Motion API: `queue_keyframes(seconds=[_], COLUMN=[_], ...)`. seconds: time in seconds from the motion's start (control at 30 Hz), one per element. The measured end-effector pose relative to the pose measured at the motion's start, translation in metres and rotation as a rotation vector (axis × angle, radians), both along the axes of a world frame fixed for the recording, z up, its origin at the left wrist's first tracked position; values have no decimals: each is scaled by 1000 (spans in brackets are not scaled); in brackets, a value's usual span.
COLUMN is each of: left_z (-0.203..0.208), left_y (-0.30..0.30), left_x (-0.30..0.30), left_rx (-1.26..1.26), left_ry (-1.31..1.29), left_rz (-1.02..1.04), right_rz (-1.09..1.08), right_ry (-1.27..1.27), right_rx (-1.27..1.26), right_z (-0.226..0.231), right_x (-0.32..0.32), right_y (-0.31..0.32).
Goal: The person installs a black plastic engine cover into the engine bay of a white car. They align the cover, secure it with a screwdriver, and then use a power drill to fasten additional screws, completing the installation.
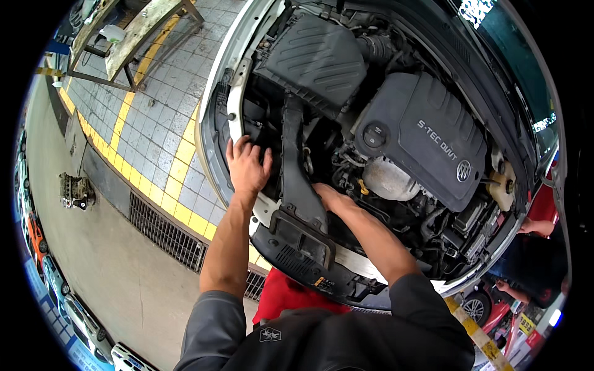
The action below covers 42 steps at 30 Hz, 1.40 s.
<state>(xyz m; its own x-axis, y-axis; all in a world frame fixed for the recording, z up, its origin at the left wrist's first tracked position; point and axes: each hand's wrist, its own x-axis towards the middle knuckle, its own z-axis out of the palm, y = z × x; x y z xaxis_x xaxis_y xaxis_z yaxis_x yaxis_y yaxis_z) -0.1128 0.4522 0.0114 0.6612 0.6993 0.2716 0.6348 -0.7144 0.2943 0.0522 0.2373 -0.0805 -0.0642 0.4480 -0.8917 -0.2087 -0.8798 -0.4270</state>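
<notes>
I lean over the open engine bay of a white car (216, 80). My left hand (249, 166) lies flat, fingers spread, on the front edge of the bay beside a long black intake duct (296, 167). My right hand (331, 196) reaches down just right of that duct, fingers tucked under it and partly hidden. The duct runs from a black air filter box (315, 59) down to a black front panel (303, 247). A dark plastic engine cover (427, 136) sits to the right.
A coolant tank (504, 185) stands at the far right of the bay. Another person's hand and arm (535, 227) show at the right edge. A metal drain grate (164, 232), yellow floor stripes (176, 167) and a workbench frame (124, 43) lie to the left.
</notes>
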Motion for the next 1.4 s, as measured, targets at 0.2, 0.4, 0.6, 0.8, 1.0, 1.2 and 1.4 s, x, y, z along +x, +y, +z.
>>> queue_keyframes(seconds=[0.2, 0.4, 0.6, 0.8, 1.0, 1.2, 1.4], left_z=[1, 2, 3, 0, -3, -2, 1], left_y=[1, 0, 1, 0, 2, 3, 1], left_x=[-5, -4, -6, -6, -8, -5, -10], left_rx=[0, -10, -22, -17, -31, -56, -77], left_ry=[-11, -10, -11, -11, 0, 0, 19], left_rz=[9, 9, 22, 29, 39, 28, 39], right_rz=[116, 343, 458, 552, 656, -3, -136], right_ry=[-270, -323, -450, -580, -572, 1, 159], right_rx=[270, 219, 281, 455, 488, 108, -16], right_z=[104, 86, 133, 75, 37, -36, -20], right_x=[-5, 3, 3, 0, 1, -4, -6], right_y=[9, -1, 17, 12, 19, 8, 21])
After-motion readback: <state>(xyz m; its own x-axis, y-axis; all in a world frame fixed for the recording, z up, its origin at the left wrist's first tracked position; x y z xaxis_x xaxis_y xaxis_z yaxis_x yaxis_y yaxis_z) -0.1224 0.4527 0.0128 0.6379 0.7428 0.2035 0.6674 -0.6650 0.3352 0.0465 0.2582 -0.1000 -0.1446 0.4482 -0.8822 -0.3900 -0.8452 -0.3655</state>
